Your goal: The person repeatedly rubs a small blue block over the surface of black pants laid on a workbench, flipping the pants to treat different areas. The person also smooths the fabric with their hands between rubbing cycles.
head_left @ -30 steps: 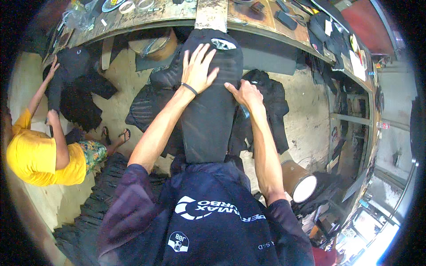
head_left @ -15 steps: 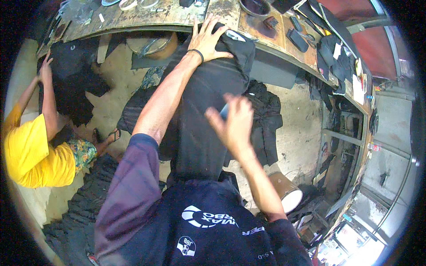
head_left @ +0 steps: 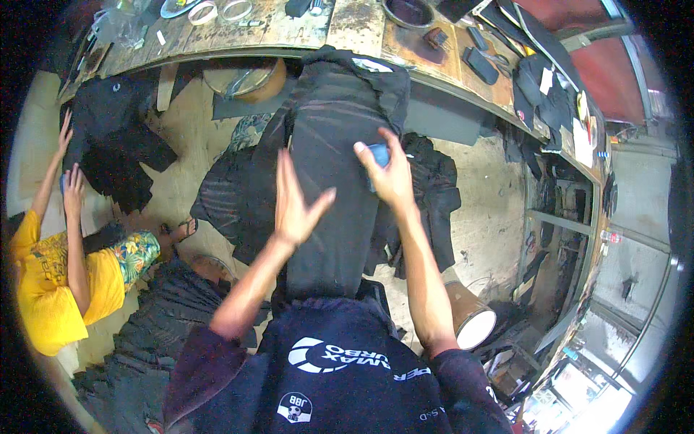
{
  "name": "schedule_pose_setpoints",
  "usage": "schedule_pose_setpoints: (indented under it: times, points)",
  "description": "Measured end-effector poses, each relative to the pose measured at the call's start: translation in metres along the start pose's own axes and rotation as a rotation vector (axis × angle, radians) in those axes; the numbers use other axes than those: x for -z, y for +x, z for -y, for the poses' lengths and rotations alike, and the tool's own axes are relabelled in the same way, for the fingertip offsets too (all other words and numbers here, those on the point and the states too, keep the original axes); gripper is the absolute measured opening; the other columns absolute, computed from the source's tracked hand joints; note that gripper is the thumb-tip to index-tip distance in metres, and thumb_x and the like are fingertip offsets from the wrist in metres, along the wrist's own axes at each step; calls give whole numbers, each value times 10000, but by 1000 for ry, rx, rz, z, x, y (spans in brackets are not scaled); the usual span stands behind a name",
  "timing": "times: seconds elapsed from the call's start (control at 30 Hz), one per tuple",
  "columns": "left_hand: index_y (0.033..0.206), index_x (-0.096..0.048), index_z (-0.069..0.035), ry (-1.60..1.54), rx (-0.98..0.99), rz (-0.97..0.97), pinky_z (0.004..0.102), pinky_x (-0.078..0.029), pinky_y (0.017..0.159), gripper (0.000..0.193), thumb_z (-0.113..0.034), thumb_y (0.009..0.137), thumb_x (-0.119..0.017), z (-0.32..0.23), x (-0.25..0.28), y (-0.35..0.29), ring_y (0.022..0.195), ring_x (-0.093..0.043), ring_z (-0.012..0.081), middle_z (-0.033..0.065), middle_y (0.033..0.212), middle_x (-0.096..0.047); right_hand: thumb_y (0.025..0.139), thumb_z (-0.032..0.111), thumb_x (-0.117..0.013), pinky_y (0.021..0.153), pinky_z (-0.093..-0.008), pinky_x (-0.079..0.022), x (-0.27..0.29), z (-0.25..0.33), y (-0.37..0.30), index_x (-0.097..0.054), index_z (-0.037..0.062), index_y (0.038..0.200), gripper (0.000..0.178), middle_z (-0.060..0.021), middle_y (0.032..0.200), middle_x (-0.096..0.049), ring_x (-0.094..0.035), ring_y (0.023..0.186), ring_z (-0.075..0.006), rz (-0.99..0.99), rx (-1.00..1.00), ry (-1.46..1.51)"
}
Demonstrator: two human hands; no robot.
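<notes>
A long black garment (head_left: 332,137) stretches from the table edge down toward my body, with a small white patch near its far end. Over its left side is my left hand (head_left: 296,210), fingers straight and thumb spread, holding nothing. My right hand (head_left: 390,173) is at the garment's right side, curled around a small blue block (head_left: 378,154). What the block is made of I cannot make out. Folds of dark cloth (head_left: 224,195) hang on the left, and more black cloth (head_left: 430,188) lies on the right.
The worn wooden table (head_left: 289,40) runs across the far side, bearing tape rolls (head_left: 203,12), a dark bowl (head_left: 408,11) and scissors. A person in a yellow shirt (head_left: 54,304) works on another black garment (head_left: 116,137) at left. A white-topped drum (head_left: 473,325) stands at right.
My left hand has left the garment's far end and come back toward me. My right hand, with the blue block, has shifted slightly. The co-worker's arms have moved too.
</notes>
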State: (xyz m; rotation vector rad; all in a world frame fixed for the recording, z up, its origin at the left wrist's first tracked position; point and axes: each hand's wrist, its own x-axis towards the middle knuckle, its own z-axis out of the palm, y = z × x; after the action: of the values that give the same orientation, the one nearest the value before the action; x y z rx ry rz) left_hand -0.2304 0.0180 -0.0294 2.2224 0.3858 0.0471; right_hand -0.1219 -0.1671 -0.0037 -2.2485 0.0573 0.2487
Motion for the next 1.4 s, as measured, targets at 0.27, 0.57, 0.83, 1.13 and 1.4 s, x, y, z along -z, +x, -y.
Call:
schedule_pose_setpoints:
  times: [0.27,0.57,0.83,1.13,1.4]
  points:
    - [1298,-728,-31,-415,233,724,428,-533,1063,590,-359,843,-911,136,12,-249,1204,-717,319,177,1263,-765,838,700,-812,1225,-422,-382,11,-24,-20,-299,0,1681,1210,-316,1586,-506,-500,1490,-364,372,-51,18]
    - [1378,-613,-13,278,-53,-183,507,-440,1174,397,-127,1000,-653,186,-12,-79,1398,-507,467,285,1497,-510,853,620,-855,991,-412,-547,-3,-39,-41,-251,37,1708,1198,-212,1209,-704,-705,1055,-277,194,73,31]
    - [1619,-447,-167,337,-736,-23,700,-103,1289,992,-667,826,-772,-15,-19,182,1638,-190,398,210,1737,-282,851,608,-849,1046,-412,-538,2,-22,-37,-350,30,1674,1123,-251,1296,-713,-714,1171,-327,194,-92,10]
    - [1352,-647,-87,412,-806,-71,568,-253,1253,1008,-863,715,-736,-22,-65,262,1483,-451,352,167,1465,-608,788,453,-954,854,-482,-569,-1,19,-43,-606,18,1415,838,-196,1071,-733,-715,970,-358,-63,129,-194]
    - [1114,-763,-49,426,-709,119,455,-583,978,1016,-967,695,-650,-51,-67,294,1116,-741,360,180,1155,-774,713,448,-967,829,-432,-521,-51,16,-39,-724,90,1209,658,-105,1004,-671,-625,938,-303,110,800,-228]
